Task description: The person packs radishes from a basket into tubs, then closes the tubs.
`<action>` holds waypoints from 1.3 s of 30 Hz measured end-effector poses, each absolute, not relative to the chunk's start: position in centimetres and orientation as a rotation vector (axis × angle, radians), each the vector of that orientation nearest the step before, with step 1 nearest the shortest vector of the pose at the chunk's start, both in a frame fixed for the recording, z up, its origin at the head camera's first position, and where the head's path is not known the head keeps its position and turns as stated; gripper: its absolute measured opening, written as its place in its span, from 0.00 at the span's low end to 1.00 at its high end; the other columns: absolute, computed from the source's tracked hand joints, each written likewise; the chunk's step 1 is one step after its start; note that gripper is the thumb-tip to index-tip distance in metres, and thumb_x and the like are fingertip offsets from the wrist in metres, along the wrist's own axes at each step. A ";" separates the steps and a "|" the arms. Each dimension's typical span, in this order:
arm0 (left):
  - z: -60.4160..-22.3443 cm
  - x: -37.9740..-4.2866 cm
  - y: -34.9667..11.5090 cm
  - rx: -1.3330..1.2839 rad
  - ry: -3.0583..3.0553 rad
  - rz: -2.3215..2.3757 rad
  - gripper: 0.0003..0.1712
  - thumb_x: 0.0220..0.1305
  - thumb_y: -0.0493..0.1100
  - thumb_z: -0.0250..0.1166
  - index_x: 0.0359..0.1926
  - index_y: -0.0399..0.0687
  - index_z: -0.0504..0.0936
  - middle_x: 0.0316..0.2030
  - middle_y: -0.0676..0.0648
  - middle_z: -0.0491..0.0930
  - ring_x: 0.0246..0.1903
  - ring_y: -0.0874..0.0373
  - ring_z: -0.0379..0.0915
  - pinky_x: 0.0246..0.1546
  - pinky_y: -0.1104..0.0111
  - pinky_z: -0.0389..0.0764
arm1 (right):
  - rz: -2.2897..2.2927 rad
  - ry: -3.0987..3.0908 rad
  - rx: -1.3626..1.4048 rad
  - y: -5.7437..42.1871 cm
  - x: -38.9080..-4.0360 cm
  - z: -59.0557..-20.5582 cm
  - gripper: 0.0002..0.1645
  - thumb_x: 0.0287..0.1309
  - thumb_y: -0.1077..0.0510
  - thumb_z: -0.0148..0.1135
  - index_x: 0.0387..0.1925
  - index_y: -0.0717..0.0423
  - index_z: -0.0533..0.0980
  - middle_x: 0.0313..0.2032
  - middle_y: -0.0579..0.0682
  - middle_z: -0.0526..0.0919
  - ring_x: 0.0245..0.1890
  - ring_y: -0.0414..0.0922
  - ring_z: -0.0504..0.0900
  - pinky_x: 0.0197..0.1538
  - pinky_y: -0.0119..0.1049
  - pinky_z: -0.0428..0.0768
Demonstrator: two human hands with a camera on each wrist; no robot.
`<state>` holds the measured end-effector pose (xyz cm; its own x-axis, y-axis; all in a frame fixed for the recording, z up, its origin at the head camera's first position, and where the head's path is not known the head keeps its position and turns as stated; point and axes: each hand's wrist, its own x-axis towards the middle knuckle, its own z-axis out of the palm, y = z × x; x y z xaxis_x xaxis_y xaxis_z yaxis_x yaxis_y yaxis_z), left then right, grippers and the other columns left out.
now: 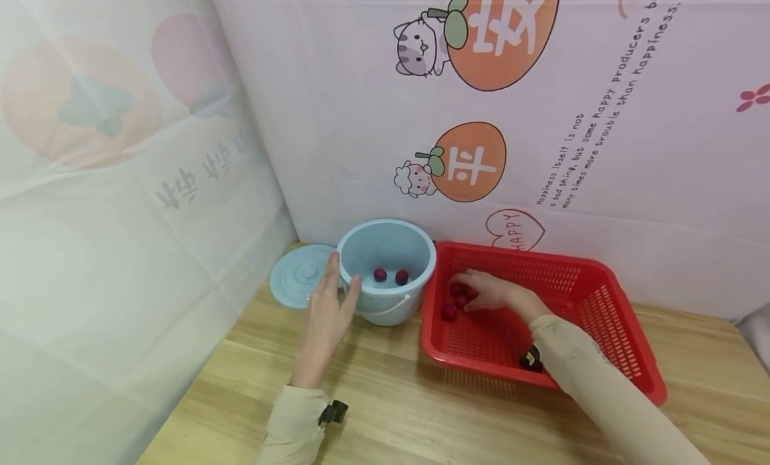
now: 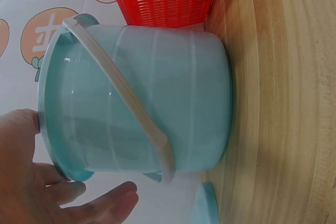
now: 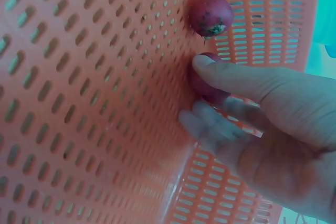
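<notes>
My right hand [image 1: 488,291] reaches into the red slotted basket [image 1: 493,348] and pinches a small round radish [image 3: 197,85] between thumb and fingers. Another radish [image 3: 211,15] lies beside it against the basket wall. In the head view, a radish [image 1: 448,311] rests on the basket floor just below the right fingers. My left hand [image 1: 329,315] is at the left side of a light blue bucket [image 1: 388,313], its fingers spread and extended; a fingertip touches the bucket rim [image 2: 46,124]. Inside the bucket are two radishes, one left [image 1: 380,274] and one right [image 1: 402,276].
A light blue lid [image 1: 295,278] lies left of the bucket, partly behind it. The bucket's pale handle [image 2: 123,87] hangs down its front. The basket stands close to the bucket's right side on a wooden table [image 1: 385,398]. Printed cloth [image 1: 349,117] hangs behind and at the left.
</notes>
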<state>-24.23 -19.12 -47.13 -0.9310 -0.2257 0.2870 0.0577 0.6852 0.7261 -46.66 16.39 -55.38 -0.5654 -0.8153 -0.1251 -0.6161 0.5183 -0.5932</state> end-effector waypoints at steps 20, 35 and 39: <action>-47.1 -24.2 -19.0 0.134 -2.535 -1.101 0.48 0.80 0.72 0.46 0.85 0.48 0.51 0.83 0.44 0.52 0.79 0.45 0.53 0.76 0.50 0.62 | -0.624 2.369 -1.273 16.0 -46.7 -55.5 0.28 0.52 0.50 0.83 0.56 0.38 0.85 0.47 0.42 0.82 0.46 0.49 0.78 0.46 0.44 0.86; -47.4 -24.2 -19.0 0.143 -2.542 -1.130 0.48 0.79 0.73 0.45 0.86 0.51 0.49 0.83 0.45 0.51 0.79 0.45 0.52 0.76 0.50 0.61 | -0.718 2.356 -1.176 14.2 -41.1 -45.6 0.28 0.57 0.60 0.80 0.59 0.56 0.83 0.44 0.49 0.86 0.41 0.47 0.79 0.43 0.38 0.84; -47.2 -24.1 -19.0 0.143 -2.538 -1.123 0.48 0.79 0.72 0.46 0.86 0.49 0.50 0.83 0.44 0.52 0.79 0.43 0.53 0.76 0.48 0.63 | -0.806 2.341 -1.068 14.3 -41.0 -44.6 0.29 0.60 0.57 0.79 0.63 0.53 0.82 0.50 0.50 0.86 0.47 0.49 0.80 0.49 0.41 0.84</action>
<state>-24.10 -18.99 -47.20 -0.9301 -0.2338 0.2833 0.0525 0.6788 0.7325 -41.02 14.32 -44.56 -0.6042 -0.7829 -0.1484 -0.5257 0.5317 -0.6641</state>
